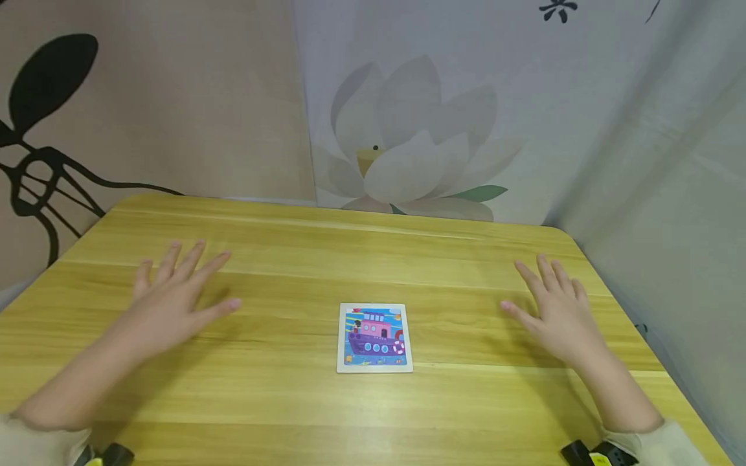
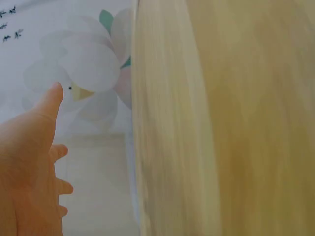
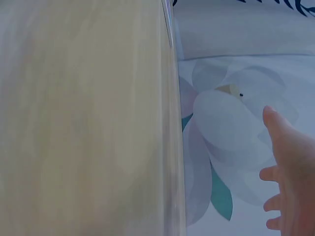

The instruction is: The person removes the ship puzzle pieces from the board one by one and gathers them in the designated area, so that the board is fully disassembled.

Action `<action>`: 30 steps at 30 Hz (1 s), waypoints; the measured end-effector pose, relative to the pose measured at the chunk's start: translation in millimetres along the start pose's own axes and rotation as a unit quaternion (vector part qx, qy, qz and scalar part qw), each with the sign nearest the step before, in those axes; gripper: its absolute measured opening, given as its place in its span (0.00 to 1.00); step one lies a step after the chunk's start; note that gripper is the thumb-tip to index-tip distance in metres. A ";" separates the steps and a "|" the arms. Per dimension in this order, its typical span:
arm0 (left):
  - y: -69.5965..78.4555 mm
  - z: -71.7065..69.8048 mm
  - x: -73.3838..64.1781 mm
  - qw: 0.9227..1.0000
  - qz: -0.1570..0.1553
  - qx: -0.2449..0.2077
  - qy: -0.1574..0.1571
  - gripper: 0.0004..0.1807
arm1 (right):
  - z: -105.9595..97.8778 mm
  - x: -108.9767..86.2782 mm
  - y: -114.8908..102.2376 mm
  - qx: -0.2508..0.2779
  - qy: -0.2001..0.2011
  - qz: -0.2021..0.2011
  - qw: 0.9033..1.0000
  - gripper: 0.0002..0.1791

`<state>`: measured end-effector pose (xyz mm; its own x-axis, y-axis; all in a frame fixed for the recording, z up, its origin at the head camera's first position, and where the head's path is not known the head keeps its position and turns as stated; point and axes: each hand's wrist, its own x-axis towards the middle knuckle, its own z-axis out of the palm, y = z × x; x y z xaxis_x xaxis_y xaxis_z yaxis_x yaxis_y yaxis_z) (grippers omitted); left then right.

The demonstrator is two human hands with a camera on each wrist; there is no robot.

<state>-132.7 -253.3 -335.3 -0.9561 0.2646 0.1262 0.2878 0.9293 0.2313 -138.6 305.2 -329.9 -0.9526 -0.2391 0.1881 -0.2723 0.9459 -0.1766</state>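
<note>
A square picture puzzle (image 1: 375, 338) with a white frame lies flat near the middle of the table, showing a purple and pink boat on blue water. To its left, the left hand (image 1: 171, 301) is spread over the table with fingers apart and nothing held. On the other side the right hand (image 1: 556, 314) is likewise spread, its fingers pointing toward the far edge. Both hands stand well apart from the puzzle. In the left wrist view the left thumb (image 2: 51, 101) points up; the right wrist view shows the right thumb (image 3: 275, 123) and several fingertips, also holding nothing.
The wooden table (image 1: 280, 259) has rounded far corners. Behind it hangs a light curtain (image 1: 425, 149) with a large printed flower, and a pale cloth (image 1: 670, 162) runs along the right side. Dark wrist-camera mounts (image 1: 600, 453) sit at the sleeves.
</note>
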 end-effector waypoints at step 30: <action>71.5 51.2 24.9 0.983 0.077 -0.166 -0.006 0.46 | 17.7 11.6 -77.2 0.140 0.118 -0.092 0.979 0.27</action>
<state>-138.9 -167.1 -365.0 -0.8996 0.4006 0.1742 0.4301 0.7427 0.5132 -131.1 225.5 -331.2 -0.8351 -0.3121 0.4531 -0.4946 0.7866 -0.3696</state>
